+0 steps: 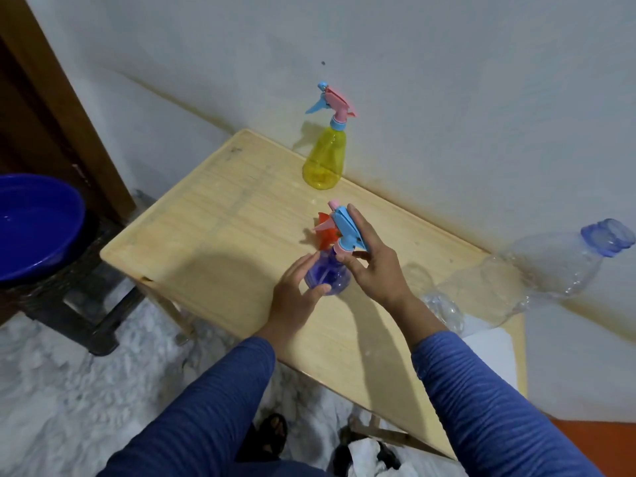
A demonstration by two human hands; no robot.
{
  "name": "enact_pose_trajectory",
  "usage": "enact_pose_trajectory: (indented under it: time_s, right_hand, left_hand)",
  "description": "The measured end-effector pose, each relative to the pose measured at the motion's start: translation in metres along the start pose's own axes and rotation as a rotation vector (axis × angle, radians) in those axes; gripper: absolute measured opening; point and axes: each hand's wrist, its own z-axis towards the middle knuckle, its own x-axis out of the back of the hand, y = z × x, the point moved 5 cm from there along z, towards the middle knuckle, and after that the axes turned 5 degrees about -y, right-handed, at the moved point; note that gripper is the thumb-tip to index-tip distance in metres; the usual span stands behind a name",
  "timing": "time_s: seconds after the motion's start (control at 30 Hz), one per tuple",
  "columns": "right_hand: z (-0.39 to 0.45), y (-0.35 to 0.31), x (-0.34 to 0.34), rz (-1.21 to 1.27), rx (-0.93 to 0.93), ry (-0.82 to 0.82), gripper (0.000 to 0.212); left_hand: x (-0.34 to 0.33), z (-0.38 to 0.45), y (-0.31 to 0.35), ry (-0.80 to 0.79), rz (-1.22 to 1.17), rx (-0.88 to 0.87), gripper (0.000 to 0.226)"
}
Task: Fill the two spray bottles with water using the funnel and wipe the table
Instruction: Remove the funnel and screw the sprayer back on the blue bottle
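Blue spray bottle (327,275) mid-bench (220,215): my left hand (296,297) cups its body, my right hand (370,259) pinches its trigger head (347,228). Orange funnel (325,232) just behind. Yellow spray bottle (323,160) at far edge.

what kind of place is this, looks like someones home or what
Probably a plain room in a home, not a workshop. A small wooden table stands against a bare white wall, a blue basin holding water sits on a dark stool beside it, and a wooden door frame shows at left.
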Motion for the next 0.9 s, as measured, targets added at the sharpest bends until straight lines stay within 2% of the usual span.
enact_pose_trajectory:
  time_s: [0.17, 0.43, 0.53, 0.73, 0.9]
  right_hand:
    - [0.002, -0.001, 0.002, -0.057, 0.055, -0.042, 0.066]
    - [-0.003, 0.006, -0.014, -0.041, 0.064, 0.200, 0.072]
    - [-0.001, 0.007, -0.012, -0.031, 0.051, 0.187, 0.070]
    - [-0.005, 0.003, -0.005, 0.029, 0.099, 0.044, 0.055]
    - [-0.004, 0.004, -0.013, 0.060, 0.065, 0.208, 0.050]
  left_hand:
    - [0.000, 0.000, 0.002, 0.003, 0.013, -0.008, 0.062]
    - [-0.002, 0.003, -0.004, -0.009, 0.057, -0.007, 0.061]
    - [-0.003, 0.005, -0.007, -0.027, 0.082, -0.013, 0.062]
    - [-0.004, 0.006, -0.005, -0.041, 0.099, -0.004, 0.063]
    - [-0.004, 0.008, -0.005, -0.030, 0.118, -0.029, 0.057]
